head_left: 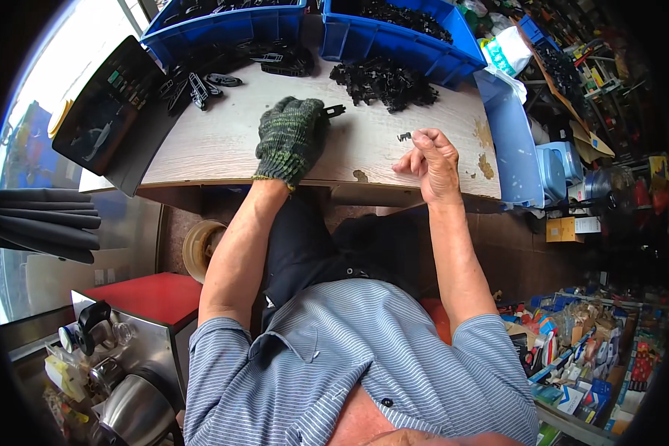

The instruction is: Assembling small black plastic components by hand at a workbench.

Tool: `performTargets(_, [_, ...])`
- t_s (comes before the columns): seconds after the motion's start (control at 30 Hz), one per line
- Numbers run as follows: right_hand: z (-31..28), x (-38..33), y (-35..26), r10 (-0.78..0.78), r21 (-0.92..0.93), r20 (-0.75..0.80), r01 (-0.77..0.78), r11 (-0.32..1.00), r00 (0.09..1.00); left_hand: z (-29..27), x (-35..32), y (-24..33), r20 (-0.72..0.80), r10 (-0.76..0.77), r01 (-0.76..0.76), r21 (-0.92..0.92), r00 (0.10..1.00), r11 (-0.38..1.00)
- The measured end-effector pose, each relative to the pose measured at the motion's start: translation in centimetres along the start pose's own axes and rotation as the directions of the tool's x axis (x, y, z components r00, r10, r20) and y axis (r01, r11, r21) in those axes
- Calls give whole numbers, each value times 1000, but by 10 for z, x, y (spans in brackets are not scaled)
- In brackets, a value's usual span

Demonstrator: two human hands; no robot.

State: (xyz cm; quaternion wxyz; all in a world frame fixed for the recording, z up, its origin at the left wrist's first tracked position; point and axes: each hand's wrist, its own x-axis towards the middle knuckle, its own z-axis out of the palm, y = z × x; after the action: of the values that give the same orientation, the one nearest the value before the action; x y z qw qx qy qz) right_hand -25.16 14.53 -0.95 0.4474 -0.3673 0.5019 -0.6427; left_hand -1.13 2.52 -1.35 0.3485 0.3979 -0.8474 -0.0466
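My left hand, in a dark green knitted glove, is closed around a black plastic part above the table. Only one end of that part sticks out on the right; the glove hides the rest. Bare and pinched, my right hand holds a small black plastic clip between thumb and forefinger. Beyond it lies a heap of small black clips. Past the glove are several long black plastic parts in a pile, with a few loose ones to the left.
Two blue bins of black parts stand along the far side of the light wooden table. A dark screen is at the left. A pale blue container adjoins the right edge. Below left is a red-topped cabinet.
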Motion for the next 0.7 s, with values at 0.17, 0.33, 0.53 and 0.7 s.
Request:
performTargets(0.17, [19, 1, 5, -21, 272, 42, 9, 962, 999, 10, -18, 48, 69, -167, 181, -423, 983, 888])
performTargets(0.33, [20, 3, 13, -23, 173, 31, 18, 985, 999, 21, -19, 66, 347, -197, 394, -862, 917, 318])
performTargets(0.53, [25, 0, 8, 52, 194, 55, -62, 979, 997, 24, -18, 68, 403, -181, 442, -836, 897, 327])
performTargets(0.7, [26, 1, 8, 54, 152, 44, -60, 986, 998, 19, -17, 70, 486, -189, 520, -822, 853, 232])
